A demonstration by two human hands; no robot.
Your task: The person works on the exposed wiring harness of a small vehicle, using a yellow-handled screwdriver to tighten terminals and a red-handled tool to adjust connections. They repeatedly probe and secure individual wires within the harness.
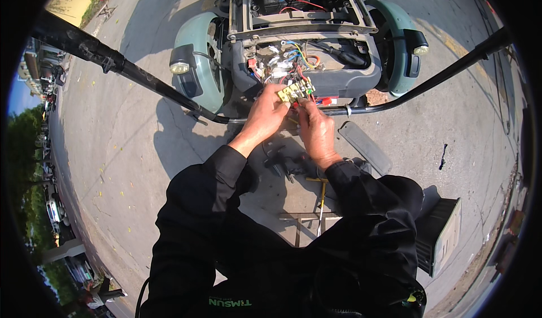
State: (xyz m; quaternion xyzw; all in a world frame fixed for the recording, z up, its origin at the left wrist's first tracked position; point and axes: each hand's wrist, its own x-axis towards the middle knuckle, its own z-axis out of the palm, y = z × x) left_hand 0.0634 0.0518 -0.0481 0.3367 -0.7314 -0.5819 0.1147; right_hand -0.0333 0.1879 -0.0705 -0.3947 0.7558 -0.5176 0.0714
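Note:
My left hand (264, 116) grips a small yellowish circuit board (290, 92) by its left edge, fingers closed on it. The board carries pale parts and one bright green spot on its right. Just below its right end, my right hand (317, 130) has thumb and fingers pinched together; what sits between them is too small to make out. Behind the board, a bundle of wires (282, 64) with white connectors spills from the opening of a dark grey plastic housing (333, 84). Red connectors (325, 101) hang beside my right fingertips.
A black tube frame (152, 84) curves across in front, between teal fenders (200, 86) with lamps. Farther back is an open bay with a battery (274, 1). On the ground lie a grey flat panel (366, 147), a yellow-handled tool (323, 196) and a black box-shaped part (437, 233).

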